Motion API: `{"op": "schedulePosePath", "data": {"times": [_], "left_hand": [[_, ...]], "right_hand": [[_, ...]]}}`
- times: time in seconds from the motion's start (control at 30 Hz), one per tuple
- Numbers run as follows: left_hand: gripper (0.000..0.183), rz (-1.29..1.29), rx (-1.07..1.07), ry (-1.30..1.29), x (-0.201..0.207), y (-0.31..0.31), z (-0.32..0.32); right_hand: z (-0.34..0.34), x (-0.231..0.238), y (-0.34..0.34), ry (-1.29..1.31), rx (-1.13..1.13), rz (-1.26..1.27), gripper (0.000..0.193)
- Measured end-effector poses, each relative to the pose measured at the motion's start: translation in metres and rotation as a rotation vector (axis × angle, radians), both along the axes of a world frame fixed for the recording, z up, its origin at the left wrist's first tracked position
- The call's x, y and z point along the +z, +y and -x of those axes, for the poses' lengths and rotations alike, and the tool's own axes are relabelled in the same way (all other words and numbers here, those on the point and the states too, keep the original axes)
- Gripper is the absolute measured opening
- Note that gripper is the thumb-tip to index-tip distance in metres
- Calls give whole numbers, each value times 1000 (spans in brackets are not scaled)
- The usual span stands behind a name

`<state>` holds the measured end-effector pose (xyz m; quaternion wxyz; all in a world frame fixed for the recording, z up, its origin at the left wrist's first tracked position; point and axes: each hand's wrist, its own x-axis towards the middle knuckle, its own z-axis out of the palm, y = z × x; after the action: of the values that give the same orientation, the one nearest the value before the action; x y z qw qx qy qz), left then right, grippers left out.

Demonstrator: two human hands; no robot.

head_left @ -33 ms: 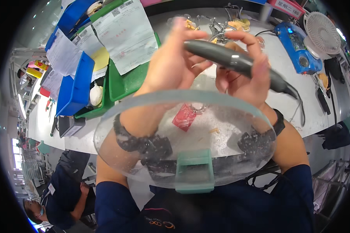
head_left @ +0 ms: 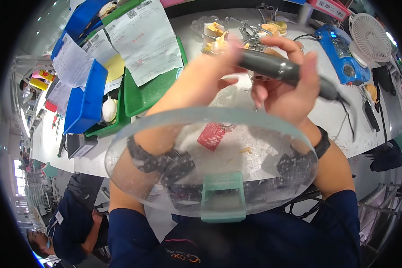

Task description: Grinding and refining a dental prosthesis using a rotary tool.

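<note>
A dark grey rotary handpiece [head_left: 272, 65] with a trailing cord lies slanted above the bench, held in my right hand [head_left: 292, 96]. The fingers of that hand curl round its rear half. Blurred by motion, my left hand [head_left: 205, 73] closes over the handpiece's front end and hides the tip. Below my hands, a clear oval shield [head_left: 210, 169] with a green clip [head_left: 223, 196] covers part of the view. Through it show a red square packet [head_left: 211, 136] and a small tan stick [head_left: 245, 150] on the bench [head_left: 263, 138].
Green [head_left: 138, 105] and blue bins [head_left: 85, 109] with paper sheets [head_left: 143, 42] stand at the left. Dental models [head_left: 216, 33] and metal instruments [head_left: 250, 33] lie behind my hands. At the right are a blue control box [head_left: 341, 56] and a white fan [head_left: 370, 38]. Another person [head_left: 73, 223] is at lower left.
My left hand has moved right and now covers the handpiece's front end, which showed before. The handpiece and my right hand have shifted slightly right.
</note>
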<state>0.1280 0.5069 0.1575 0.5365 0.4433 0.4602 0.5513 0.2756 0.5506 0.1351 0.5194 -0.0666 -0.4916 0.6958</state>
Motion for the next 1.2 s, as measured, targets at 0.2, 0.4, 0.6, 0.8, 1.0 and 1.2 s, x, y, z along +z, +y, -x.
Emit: {"op": "schedulePosePath", "data": {"times": [0.2, 0.4, 0.6, 0.8, 1.0, 1.2], "left_hand": [[32, -140, -531, 1248, -22, -35, 14], [50, -328, -69, 737, -26, -46, 24], [57, -327, 191, 289, -23, -55, 12], [58, -520, 138, 327, -30, -61, 9], [40, -446, 189, 111, -25, -65, 1], [34, -377, 77, 23, -26, -68, 4]], "right_hand": [[-1, 18, 3, -58, -107, 131, 70], [2, 8, -4, -269, -182, -241, 58], [4, -10, -18, -291, -84, -693, 48], [2, -8, -21, -230, -96, -597, 45], [-24, 0, -19, -396, -149, -818, 53], [-15, -12, -24, -204, -113, -954, 47]]}}
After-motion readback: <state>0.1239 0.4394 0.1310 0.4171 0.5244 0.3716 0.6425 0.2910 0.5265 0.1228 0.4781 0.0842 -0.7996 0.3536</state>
